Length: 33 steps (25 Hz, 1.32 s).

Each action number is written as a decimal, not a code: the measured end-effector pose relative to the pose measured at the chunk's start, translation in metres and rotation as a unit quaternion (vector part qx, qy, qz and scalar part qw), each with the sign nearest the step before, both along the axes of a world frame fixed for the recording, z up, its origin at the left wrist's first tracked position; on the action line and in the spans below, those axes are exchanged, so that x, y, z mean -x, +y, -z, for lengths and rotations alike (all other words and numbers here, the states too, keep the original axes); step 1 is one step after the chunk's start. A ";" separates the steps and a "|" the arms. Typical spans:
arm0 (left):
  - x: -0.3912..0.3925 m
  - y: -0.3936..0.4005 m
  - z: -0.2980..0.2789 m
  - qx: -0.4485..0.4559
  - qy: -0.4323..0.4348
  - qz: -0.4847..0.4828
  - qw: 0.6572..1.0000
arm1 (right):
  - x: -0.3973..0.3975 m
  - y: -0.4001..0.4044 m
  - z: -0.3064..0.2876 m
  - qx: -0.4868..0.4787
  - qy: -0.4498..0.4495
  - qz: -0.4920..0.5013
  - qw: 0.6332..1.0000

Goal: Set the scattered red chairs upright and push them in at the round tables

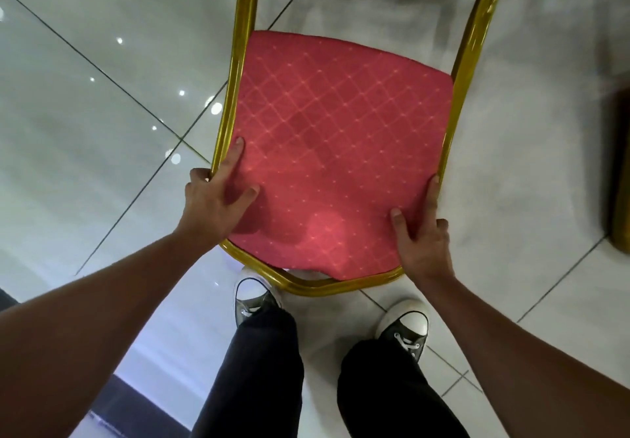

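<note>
The red chair (341,151) stands directly ahead, its backrest's long axis running away from the person, both hands equally near: left hand (218,198) and right hand (422,239) grip the gold frame (238,72) edges, fingers (237,151) spread onto the fabric.

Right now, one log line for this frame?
chair: red chair backrest, gold frame | left hand: grips left rail, fingers on pad | right hand: grips right edge | floor: glossy tile

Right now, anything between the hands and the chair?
No. Both hands are on it already: the left hand grips the gold frame beside the red back pad, the right hand holds the opposite edge. Nothing lies between.
</note>
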<state>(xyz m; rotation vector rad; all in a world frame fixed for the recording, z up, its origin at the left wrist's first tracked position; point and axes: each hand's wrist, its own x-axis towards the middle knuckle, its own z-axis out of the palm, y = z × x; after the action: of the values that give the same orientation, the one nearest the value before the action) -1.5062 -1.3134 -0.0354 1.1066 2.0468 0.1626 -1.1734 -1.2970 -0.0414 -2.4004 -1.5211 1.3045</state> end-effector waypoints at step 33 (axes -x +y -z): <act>-0.108 -0.034 -0.670 -0.029 0.116 0.010 0.993 | -0.078 0.117 -0.613 0.192 0.091 -0.053 0.976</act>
<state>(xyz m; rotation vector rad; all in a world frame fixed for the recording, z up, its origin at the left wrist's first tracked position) -1.3981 -1.3471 0.6347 1.2292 2.2471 0.0862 -1.0956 -1.1799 0.5717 -2.3375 -1.4786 1.9412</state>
